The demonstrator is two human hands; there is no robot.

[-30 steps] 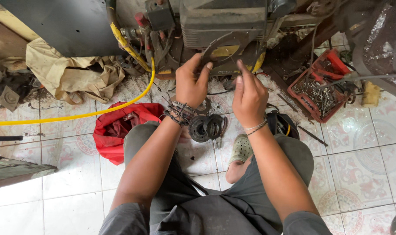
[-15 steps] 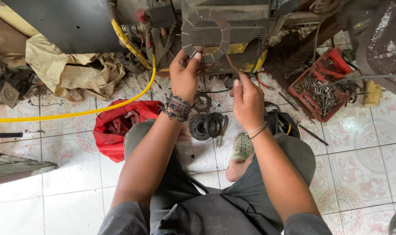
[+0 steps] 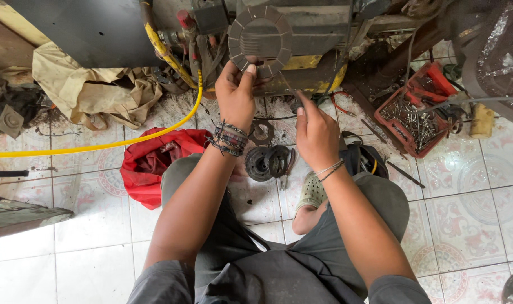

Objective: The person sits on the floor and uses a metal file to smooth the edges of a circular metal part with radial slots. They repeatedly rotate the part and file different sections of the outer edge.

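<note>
My left hand (image 3: 235,93) holds up a round grey segmented friction disc (image 3: 260,38) by its lower edge, in front of a greasy machine (image 3: 301,28). My right hand (image 3: 315,132) sits just right of and below the disc, pinching a thin dark tool whose tip points up toward the disc's lower edge. Below my hands, on the tiled floor between my knees, lie a stack of dark round clutch parts (image 3: 269,162) and a thin ring plate (image 3: 262,132). Bracelets wrap both wrists.
A yellow hose (image 3: 98,146) runs across the floor at left. A red cloth (image 3: 149,163) lies by my left knee, crumpled tan fabric (image 3: 93,90) behind it. A red tray of screws and nails (image 3: 411,115) stands right; a black pouch (image 3: 363,160) rests by my right knee.
My left hand has lifted the disc from hidden at the machine to fully raised and facing me. My right hand has moved up slightly toward it with the thin tool.
</note>
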